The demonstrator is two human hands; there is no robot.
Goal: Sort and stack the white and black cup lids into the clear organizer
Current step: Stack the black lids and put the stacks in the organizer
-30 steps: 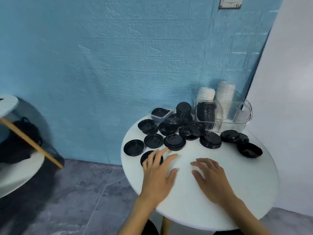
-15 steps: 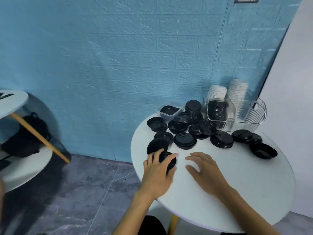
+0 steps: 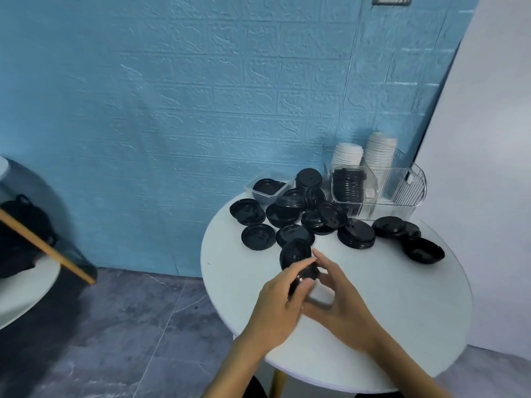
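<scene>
My left hand (image 3: 275, 308) grips a black lid (image 3: 304, 275) over the tabletop (image 3: 402, 311); my right hand (image 3: 339, 300) pinches its far edge; organizer (image 3: 402, 193) at two o'clock; I judge: square the rims before stacking.

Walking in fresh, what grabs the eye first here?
Loose black lids lie scattered over the far half of the round white table. Behind them, the clear organizer at the back right holds white stacks and a black one. Nearer, the left hand and right hand hold a black lid.
</scene>
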